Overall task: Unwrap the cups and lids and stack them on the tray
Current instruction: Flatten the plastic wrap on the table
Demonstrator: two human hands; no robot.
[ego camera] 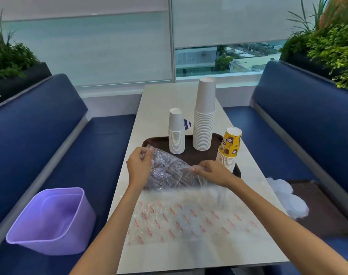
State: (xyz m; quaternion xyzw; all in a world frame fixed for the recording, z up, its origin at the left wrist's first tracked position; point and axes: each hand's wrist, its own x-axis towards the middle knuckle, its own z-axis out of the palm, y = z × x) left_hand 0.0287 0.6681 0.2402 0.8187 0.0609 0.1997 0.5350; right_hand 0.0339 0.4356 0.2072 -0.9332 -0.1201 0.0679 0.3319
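bin (50,221) of lilac plastic sits on the blue bench at far left, its open mouth tipped toward us. next comes our left hand (138,165), fingers curled and pinching the clear film at the far-left end of the wrapped bundle (167,171). the bundle is a dark load in crinkled plastic, its contents too blurred for us to name, and it lies across the near edge of the brown tray (155,141) and onto the pale table (163,100). behind it on the tray stand a short white cup stack (176,132) and a tall white cup stack (204,116), both upside down. nearer us a bubble-wrap sheet (189,221) with red print lies flat on the table. our right hand (213,172) grips the loose film at the bundle's near-right end, fingers bunched tight on it. just beyond that hand a yellow cup stack (228,149) stands inverted at the tray's right edge. at far right a second tray (318,205) rests on the bench, with white translucent pieces (288,197) on its left end.
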